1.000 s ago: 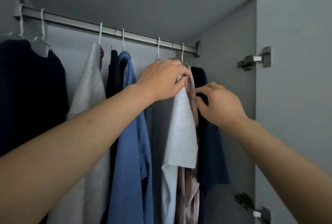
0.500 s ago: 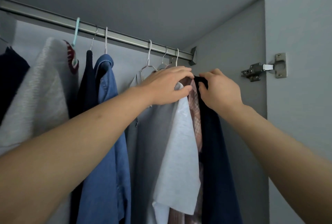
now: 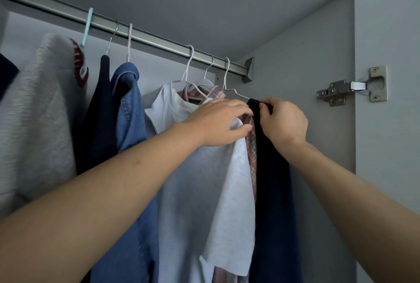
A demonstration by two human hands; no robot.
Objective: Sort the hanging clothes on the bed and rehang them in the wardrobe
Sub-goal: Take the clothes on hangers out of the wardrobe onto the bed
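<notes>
Left hand [image 3: 218, 121] gripping white tee [image 3: 231, 203] at the shoulder. Right hand [image 3: 281, 121] pinching navy garment [image 3: 272, 192] top, beside plaid shirt [image 3: 251, 146].

Clothes [image 3: 193, 192] hanging on rail [image 3: 159, 38], hinge [image 3: 351, 87] to their right

Under the right hand [image 3: 283, 121], the pinched dark navy garment [image 3: 272, 180] is matt, smooth cloth. The left hand [image 3: 218, 121] lies on a white T-shirt [image 3: 231, 214] of soft, faintly fuzzy jersey, touching it. Between them shows thin plaid weave. Above, the rail [image 3: 159, 38] is brushed metal. Far left, a grey sweater [image 3: 34, 123] looks coarsely ribbed, the blue shirt [image 3: 131, 112] like denim.
</notes>
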